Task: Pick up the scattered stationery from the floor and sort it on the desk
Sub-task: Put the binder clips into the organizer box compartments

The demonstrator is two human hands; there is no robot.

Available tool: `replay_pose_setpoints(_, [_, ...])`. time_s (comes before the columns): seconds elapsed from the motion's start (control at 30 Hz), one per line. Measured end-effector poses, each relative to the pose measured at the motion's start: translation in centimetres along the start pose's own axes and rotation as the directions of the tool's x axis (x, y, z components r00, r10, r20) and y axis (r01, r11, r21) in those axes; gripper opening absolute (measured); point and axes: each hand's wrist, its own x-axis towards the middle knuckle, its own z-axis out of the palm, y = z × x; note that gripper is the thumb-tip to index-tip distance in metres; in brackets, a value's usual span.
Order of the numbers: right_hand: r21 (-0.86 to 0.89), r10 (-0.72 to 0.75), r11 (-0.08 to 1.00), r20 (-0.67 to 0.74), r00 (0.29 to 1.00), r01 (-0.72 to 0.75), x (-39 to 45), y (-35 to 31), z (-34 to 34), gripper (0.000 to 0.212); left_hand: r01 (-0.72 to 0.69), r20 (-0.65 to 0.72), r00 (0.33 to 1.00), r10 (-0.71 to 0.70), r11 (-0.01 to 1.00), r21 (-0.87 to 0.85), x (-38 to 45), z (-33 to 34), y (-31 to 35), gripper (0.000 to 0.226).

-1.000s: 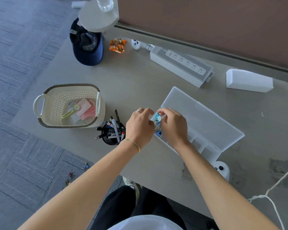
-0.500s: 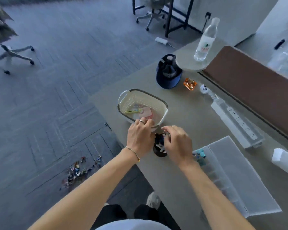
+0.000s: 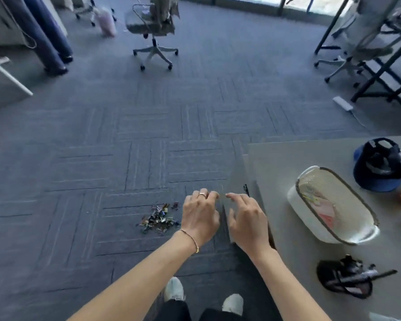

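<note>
both hands hold nothing: the left hand [image 3: 200,217] and right hand [image 3: 247,220] hover side by side, fingers loosely spread. the pile of binder clips [image 3: 159,219] lies on the carpet [image 3: 125,140] just left of the left hand. the desk [image 3: 299,158] with its basket [image 3: 296,200] is on the right.

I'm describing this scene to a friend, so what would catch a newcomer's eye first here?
Two bare hands, the left hand and right hand, reach forward, both empty. Left of them a heap of small clips lies on the carpet. On the desk at right stands a white basket.
</note>
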Motion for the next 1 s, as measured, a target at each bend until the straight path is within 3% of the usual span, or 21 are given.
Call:
replay_pose_setpoints(0.23, [0.036, -0.12, 0.993, 0.251, 0.961, 0.115, 3.7, -5.9, 8.6, 0.049, 0.267, 0.055, 0.962, -0.267, 0.964, 0.003, -1.5, 0.3, -10.8, 0.04])
replay_pose_setpoints(0.57, [0.08, -0.277, 0.959, 0.485, 0.829, 0.274, 9.6, -7.0, 20.8, 0.048, 0.592, 0.116, 0.803, -0.585, 0.805, -0.034, -1.3, 5.2, -20.0, 0.041])
replay_pose_setpoints(0.77, [0.074, -0.292, 0.951, 0.535, 0.793, 0.3, 12.4, -3.8, 31.2, 0.046, 0.645, 0.128, 0.764, -0.633, 0.758, -0.097, 2.0, 13.4, -25.2, 0.04])
replay_pose_setpoints(1.0, [0.066, -0.299, 0.946, 0.561, 0.772, 0.318, 13.8, 3.0, 48.1, 0.048, 0.658, 0.151, 0.753, -0.641, 0.741, -0.137, 5.0, 29.2, -34.1, 0.035])
